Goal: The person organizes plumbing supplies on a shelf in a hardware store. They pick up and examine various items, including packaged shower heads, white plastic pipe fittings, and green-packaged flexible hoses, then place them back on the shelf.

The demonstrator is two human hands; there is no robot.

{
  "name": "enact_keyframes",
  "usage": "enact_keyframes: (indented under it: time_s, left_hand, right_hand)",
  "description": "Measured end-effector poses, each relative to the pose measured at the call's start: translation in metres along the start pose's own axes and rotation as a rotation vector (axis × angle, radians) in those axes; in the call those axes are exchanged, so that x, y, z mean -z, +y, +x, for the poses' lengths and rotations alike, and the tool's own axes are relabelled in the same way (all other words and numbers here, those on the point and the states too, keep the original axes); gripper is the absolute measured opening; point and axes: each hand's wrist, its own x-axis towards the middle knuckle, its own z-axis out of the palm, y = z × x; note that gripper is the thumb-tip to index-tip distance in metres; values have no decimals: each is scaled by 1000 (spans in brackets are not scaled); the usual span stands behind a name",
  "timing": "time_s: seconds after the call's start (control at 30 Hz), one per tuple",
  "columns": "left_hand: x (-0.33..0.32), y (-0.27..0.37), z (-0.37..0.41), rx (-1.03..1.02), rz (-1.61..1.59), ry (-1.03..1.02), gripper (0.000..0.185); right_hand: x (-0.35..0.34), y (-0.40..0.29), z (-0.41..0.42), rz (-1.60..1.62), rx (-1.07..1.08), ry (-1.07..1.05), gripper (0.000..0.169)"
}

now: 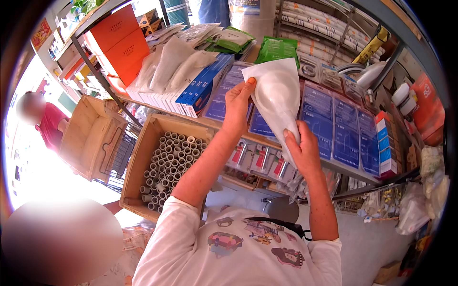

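Both my hands grip a white translucent pouch [275, 89] above the shelf. Inside it shows a round, handle-shaped item, which looks like a hand shower head; its details are veiled by the wrapping. My left hand [239, 103] pinches the upper left edge, thumb on top. Lower down, my right hand [304, 150] is closed around the narrow handle end. Beneath the pouch, blue-backed blister packs [316, 121] lie flat along the shelf. A green packet [277, 48] rests just behind it.
Left of me a wooden box [137, 171] holds many short grey pipe fittings [175, 157]. Orange boxes [118, 46] and white foam-wrapped pieces [171, 64] stand on the shelf. Hanging packs [263, 157] line its front edge. Two people are at the left, one [50, 121] in pink, another [61, 243] close by.
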Motion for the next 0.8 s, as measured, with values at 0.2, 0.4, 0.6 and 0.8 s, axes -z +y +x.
enact_keyframes:
  time_s: [0.2,0.4,0.6,0.8]
  left_hand:
    - [-1,-12,-20,187,-42,-155,49]
    - [-23,-25,-32,286,-112,-110,41]
    - [-24,-16,-28,233,-100,-19,31]
    - [-16,-4,-15,215,-139,-48,36]
  right_hand:
    - [0,-2,-3,-57,25,44,30]
    - [-1,-4,-4,-187,27,89,30]
    - [-3,-10,-11,-86,-52,-19,32]
    - [44,-12,-47,-201,-130,-578,42]
